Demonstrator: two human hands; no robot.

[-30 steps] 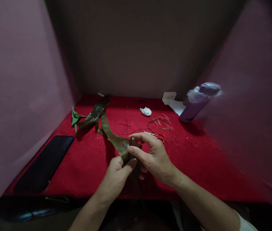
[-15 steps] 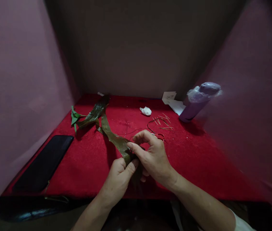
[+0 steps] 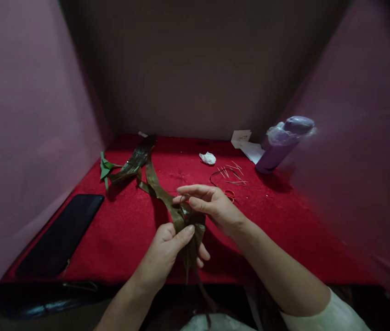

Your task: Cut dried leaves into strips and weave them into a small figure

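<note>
Long olive-green leaf strip (image 3: pixel 161 194), above the red cloth-covered table (image 3: pixel 267 239), is gripped at its folded near end by the left hand (image 3: pixel 165 248), the right hand (image 3: pixel 220 208) beside it, fingers extended, hold undeterminable, with red-handled scissors (image 3: pixel 230 192) lying just beyond.

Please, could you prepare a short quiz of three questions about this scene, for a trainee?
1. True or false: the left hand grips a long, dull-green leaf strip.
2. Which is nearer the crumpled white tissue: A, the thin, pale, straight sticks; B, the flat black rectangular object?
3. Complete: the tall purple cylinder rests on velvety ___ cloth.

Key: 1. True; 2. A; 3. red.
</note>
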